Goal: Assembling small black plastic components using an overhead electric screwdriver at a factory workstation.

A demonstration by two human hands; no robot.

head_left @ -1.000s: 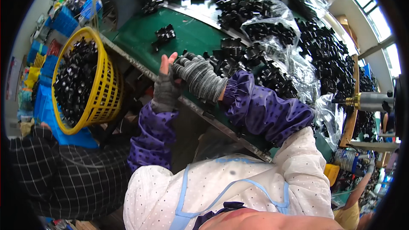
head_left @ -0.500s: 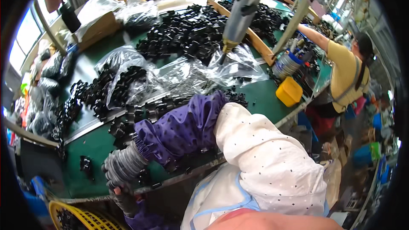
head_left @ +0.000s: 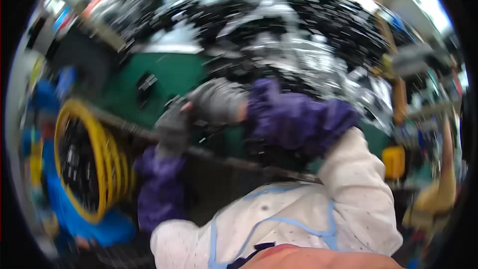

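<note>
Both my hands wear grey gloves, with purple sleeve covers above them, and come together over the near edge of the green table (head_left: 169, 69). My right hand (head_left: 214, 100) reaches in from the right, and its fingers bend toward my left hand (head_left: 173, 130), which comes up from below. Motion smears the fingers, so whether a part is between them is unclear. A single small black part (head_left: 146, 87) lies on the green surface just beyond my hands. More black parts (head_left: 231, 67) are heaped behind my right hand.
At my left stands a yellow plastic basket (head_left: 110, 169) with black parts inside, next to something blue (head_left: 62, 197). Clear plastic bags (head_left: 318, 57) lie among the heaped parts. A yellow container (head_left: 394, 163) is on the right, near another person's arm (head_left: 447, 154).
The view has swung left and down, bringing the yellow basket and my left sleeve further into sight. My hands stay close together at the table edge. The picture is now badly blurred.
</note>
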